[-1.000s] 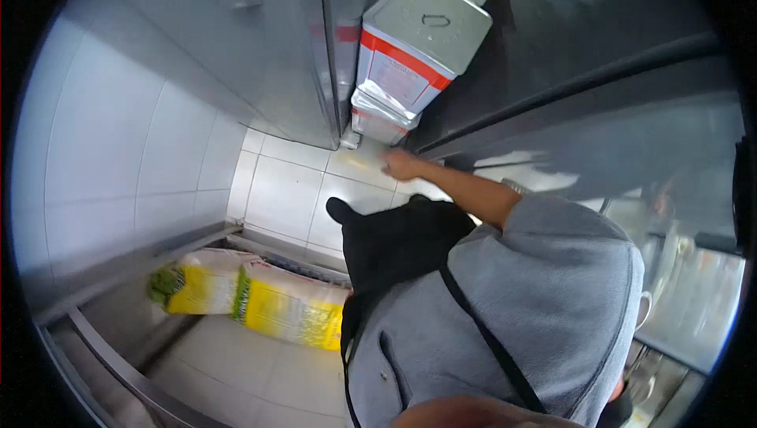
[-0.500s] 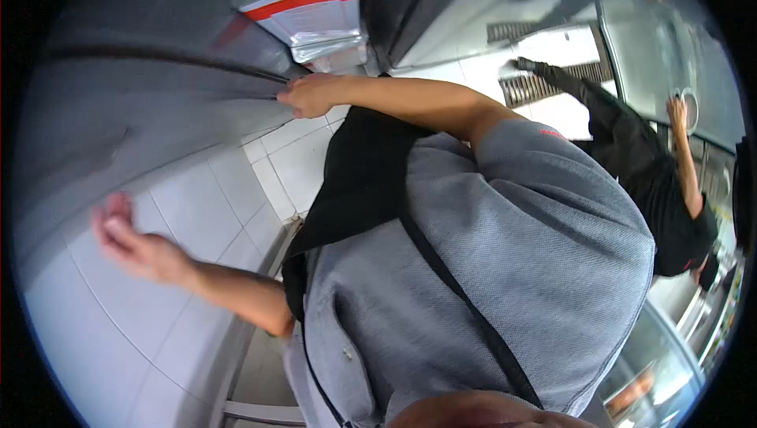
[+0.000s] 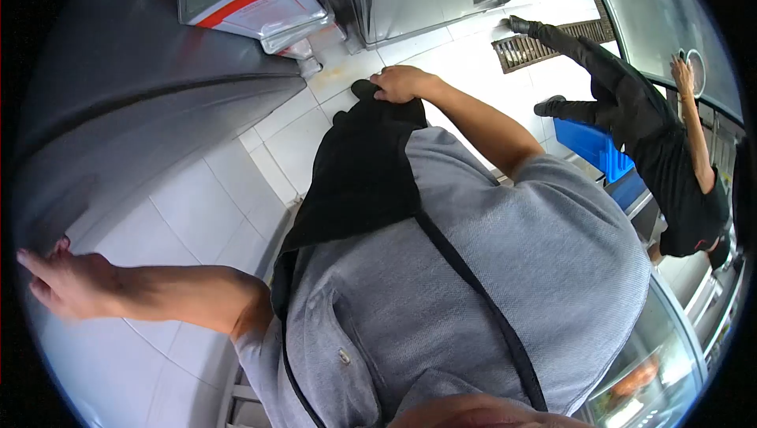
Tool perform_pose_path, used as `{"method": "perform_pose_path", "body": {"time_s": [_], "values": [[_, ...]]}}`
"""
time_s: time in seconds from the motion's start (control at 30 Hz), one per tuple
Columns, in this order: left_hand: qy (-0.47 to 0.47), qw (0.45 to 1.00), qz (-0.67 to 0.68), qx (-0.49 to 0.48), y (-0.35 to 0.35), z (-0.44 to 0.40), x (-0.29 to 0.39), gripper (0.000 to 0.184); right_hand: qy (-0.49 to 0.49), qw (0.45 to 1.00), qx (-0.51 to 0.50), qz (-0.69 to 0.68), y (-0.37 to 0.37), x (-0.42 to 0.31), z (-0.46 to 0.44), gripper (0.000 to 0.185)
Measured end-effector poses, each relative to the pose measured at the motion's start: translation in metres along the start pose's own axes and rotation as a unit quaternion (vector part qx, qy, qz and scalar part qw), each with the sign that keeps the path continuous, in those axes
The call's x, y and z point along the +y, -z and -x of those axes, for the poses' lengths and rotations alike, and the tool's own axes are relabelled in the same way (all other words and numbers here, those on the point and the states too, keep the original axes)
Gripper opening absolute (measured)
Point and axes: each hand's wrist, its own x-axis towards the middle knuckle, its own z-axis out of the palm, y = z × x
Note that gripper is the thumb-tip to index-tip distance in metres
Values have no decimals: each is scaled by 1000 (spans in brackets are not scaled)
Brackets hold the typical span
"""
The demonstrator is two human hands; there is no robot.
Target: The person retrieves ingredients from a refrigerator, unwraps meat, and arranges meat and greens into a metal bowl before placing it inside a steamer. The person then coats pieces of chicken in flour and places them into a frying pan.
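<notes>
My left hand is stretched out at the far left, its fingers apart and partly bent, with nothing visible in it. It is beside the lower edge of a grey metal cabinet front, in front of the white tiled wall; whether it touches the metal I cannot tell. My right hand hangs low in front of my body, beside my black apron. Its fingers are loosely bent, thumb apart, and no object shows in it. Below it, a black shoe is partly visible on the floor.
A square metal tin with a red band stands past the cabinet edge. At right, a person in black clothes has a hand by a round white handle. Nearby are a blue crate, a floor drain grate and a glass case.
My right hand has left the cabinet's edge and moved right, to beside the apron. My left hand has moved left and outward. The view has shifted, showing more floor and the blue crate.
</notes>
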Motion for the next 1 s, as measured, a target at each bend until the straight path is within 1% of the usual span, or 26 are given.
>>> {"method": "perform_pose_path", "body": {"time_s": [0.07,0.1,0.13,0.17,0.2,0.23,0.27,0.33,0.37,0.4,0.47,0.5,0.53,0.57,0.63,0.77,0.83,0.87,0.93,1.0], "values": [[43,999,-5,28,-5,2,5,27,12,1000,3,10,2,8,4,45],[40,999,-12,35,-1,5,13,27,22,1000,15,10,1,14,4,45],[46,996,15,75,1,11,23,33,32,999,30,10,1,19,4,44],[52,991,43,114,3,19,33,43,39,999,31,12,1,24,5,44],[58,984,68,154,6,28,42,54,25,999,34,1,0,27,6,43],[49,982,117,142,18,38,46,54,12,999,35,-5,2,33,4,43],[41,977,167,130,31,48,50,55,27,999,25,8,7,37,0,43],[-25,979,142,142,83,46,35,49,14,998,-41,34,15,32,-9,42],[17,961,214,177,132,37,13,42,20,994,-79,69,23,26,-19,41],[30,951,202,234,149,50,16,40,28,987,-113,106,31,15,-29,40],[15,942,173,288,188,59,8,39,96,975,-129,153,51,-8,-44,41],[2,941,152,304,209,60,4,39,119,973,-104,166,53,-14,-55,43],[-11,939,139,316,227,62,1,39,137,972,-75,175,57,-22,-66,45],[-18,937,130,323,237,66,-7,39,127,974,-72,172,67,-33,-82,47],[-37,939,105,325,258,68,-16,39,84,979,-46,180,86,-71,-87,48],[-70,952,43,293,286,75,-45,39,92,965,-75,234,89,-133,-120,45],[-91,960,14,264,292,74,-55,39,134,964,-83,216,83,-167,-126,46],[-99,963,0,250,297,75,-60,39,130,963,-88,221,74,-178,-133,46],[-113,968,-25,221,301,79,-68,39,177,962,-73,195,56,-186,-147,46],[-117,973,-47,193,303,84,-76,39,186,961,-93,185,39,-192,-155,47]]}}
